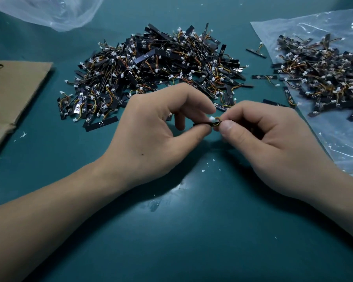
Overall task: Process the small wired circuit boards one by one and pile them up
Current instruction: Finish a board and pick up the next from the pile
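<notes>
Teal worktop across the whole view, glossy toward the near edge. Brown cardboard sheet lying flat at the left edge. Crumpled clear plastic bag at the far left. Second clear bag spread flat on the right, running off the right edge.

Big heap of circuit boards far centre, straight on the worktop: narrow black strips tangled with orange, yellow and red wires and small white connectors. Smaller heap far right, resting on the flat bag.

Two bare forearms coming in from the near corners, meeting at centre just near of the big heap. Left hand back up, grip pinching one circuit board: thumb and forefinger closed on the black strip, seen edge-on, other fingers curled under. Right hand just beside it, thumb tips almost touching, grip pinching the same board at its wire end, next to the white connector and a small wire loop. Board between the two hands, apart from both heaps.

A few stray boards lying flat between the heaps. White crumbs scattered on the worktop near of the hands. One white scrap beside the cardboard.
</notes>
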The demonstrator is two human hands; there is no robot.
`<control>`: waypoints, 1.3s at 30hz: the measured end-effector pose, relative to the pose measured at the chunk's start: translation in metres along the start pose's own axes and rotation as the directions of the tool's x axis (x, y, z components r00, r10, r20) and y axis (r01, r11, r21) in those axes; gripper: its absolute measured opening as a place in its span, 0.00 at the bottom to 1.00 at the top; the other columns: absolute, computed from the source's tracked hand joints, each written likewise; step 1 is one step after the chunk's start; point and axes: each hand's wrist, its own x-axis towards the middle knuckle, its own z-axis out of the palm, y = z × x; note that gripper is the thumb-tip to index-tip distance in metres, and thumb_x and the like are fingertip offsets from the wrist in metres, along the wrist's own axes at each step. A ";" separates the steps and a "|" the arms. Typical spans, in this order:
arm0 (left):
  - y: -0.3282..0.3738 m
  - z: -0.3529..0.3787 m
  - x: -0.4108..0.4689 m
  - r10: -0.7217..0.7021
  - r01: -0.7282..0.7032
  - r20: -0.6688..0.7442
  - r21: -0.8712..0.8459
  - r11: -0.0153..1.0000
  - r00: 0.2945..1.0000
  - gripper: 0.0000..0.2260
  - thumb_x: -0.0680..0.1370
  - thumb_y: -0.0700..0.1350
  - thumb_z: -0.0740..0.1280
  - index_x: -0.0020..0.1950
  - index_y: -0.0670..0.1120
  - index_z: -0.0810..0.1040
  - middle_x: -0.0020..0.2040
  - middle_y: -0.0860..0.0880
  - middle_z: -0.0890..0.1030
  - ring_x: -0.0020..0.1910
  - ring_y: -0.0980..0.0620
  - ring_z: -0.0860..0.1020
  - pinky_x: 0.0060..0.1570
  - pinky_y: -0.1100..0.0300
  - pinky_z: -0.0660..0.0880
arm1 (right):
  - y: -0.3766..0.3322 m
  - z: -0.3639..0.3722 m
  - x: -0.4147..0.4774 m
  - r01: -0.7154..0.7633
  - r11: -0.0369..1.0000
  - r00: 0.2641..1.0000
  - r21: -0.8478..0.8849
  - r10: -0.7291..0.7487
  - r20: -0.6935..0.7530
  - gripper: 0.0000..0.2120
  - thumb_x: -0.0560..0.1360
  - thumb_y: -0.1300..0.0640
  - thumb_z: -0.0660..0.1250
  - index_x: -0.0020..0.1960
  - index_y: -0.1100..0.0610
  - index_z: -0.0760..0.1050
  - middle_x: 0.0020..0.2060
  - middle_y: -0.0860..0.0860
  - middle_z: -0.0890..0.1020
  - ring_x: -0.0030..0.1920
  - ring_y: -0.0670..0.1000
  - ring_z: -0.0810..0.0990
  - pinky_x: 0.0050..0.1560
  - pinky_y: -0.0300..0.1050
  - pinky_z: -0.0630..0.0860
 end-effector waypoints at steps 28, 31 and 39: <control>0.008 -0.006 0.002 0.005 -0.009 0.241 0.017 1.000 0.971 0.09 0.78 0.40 0.68 0.37 0.44 0.80 0.26 0.52 0.72 0.28 0.50 0.71 0.34 0.63 0.68 | -0.005 -0.006 -0.003 0.023 0.991 0.994 0.129 -0.037 0.102 0.08 0.77 0.52 0.64 0.40 0.50 0.77 0.30 0.53 0.78 0.31 0.53 0.75 0.33 0.52 0.72; 0.008 -0.006 0.001 0.022 -0.033 0.249 0.039 0.999 0.968 0.10 0.77 0.39 0.68 0.35 0.44 0.78 0.27 0.50 0.73 0.30 0.48 0.71 0.35 0.59 0.69 | -0.004 -0.005 -0.003 0.019 0.994 0.992 0.109 -0.033 0.126 0.09 0.78 0.56 0.65 0.40 0.51 0.77 0.30 0.53 0.78 0.31 0.53 0.74 0.33 0.51 0.71; 0.008 -0.006 0.002 0.021 -0.030 0.247 0.032 0.999 0.969 0.10 0.77 0.39 0.67 0.36 0.44 0.78 0.27 0.50 0.73 0.30 0.49 0.71 0.37 0.56 0.69 | -0.004 -0.006 -0.003 0.024 0.994 0.988 0.107 -0.040 0.147 0.09 0.78 0.57 0.64 0.40 0.51 0.76 0.30 0.53 0.78 0.32 0.53 0.74 0.33 0.46 0.71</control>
